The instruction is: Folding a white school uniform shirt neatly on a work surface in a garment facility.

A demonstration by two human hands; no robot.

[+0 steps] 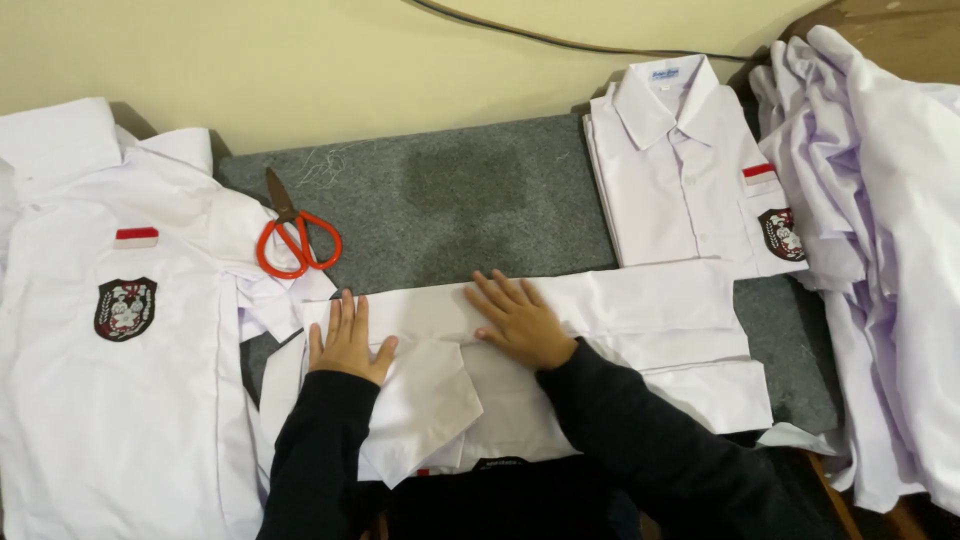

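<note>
1. Head view looked down on a white shirt [600, 320] being folded on a grey felt mat [480, 200], lying across the mat's near half.
2. Its long axis ran left to right, parallel to the mat's near edge; the collar flap [425, 405] pointed toward the person.
3. Left hand [347, 340] lay flat on the shirt's left end, fingers together, open and gripping nothing.
4. Right hand [520, 320] pressed palm-down near the shirt's middle, fingers spread, also holding nothing.
5. Orange-handled scissors [293, 235] lay on the mat beyond the left hand, blades pointing away.
6. A folded white shirt [680, 170] sat on the mat's far right corner, collar away from the person.
7. A crumpled pile of white cloth [880, 250] lay right of the mat; another badge-bearing shirt [110, 330] lay spread to its left.
</note>
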